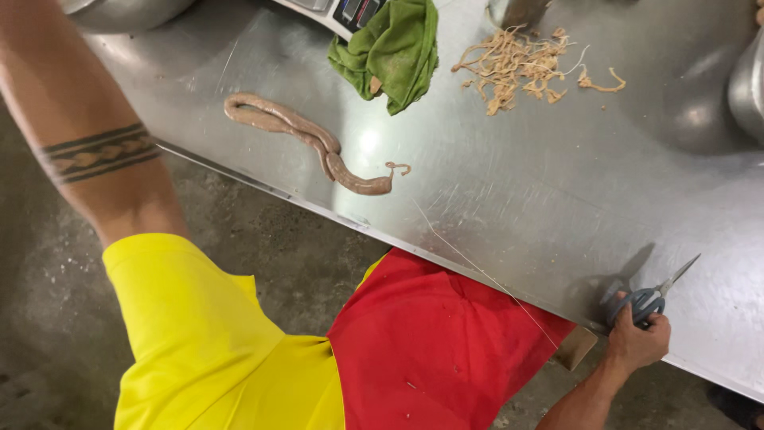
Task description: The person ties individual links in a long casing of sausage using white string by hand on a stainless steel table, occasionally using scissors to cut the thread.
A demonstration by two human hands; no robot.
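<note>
Spreading across most of the frame, a steel table [509, 199] runs on a slant from upper left to lower right, its near edge cutting above a person's yellow and red clothing [318, 350] and the bare concrete floor [48, 318] below. The left arm [87, 135], ringed by a dark tattoo band, rises out of the yellow sleeve toward the top left corner, where its hand leaves the frame, so whether that hand is open or closed cannot be told. On the table's left half lies a long pale-pink sausage-like length [302, 139], doubled over on itself, its long axis running from upper left down to lower right and ending in a thin curled tail near the middle of the surface. Just above it sits a crumpled green cloth [394, 48], and to the right of the cloth a loose heap of pale stringy scraps [517, 68]. Metal bowls show only as rims at the top left and far right edges. At the lower right the right hand [637, 342] is curled closed over the grey handles of a pair of scissors [649, 299], blades resting flat on the table and pointing up and to the right, away from the sausage-like length. That length lies well apart from the scissors, up and to the left of them, and nearer to the left arm than to the right hand.
</note>
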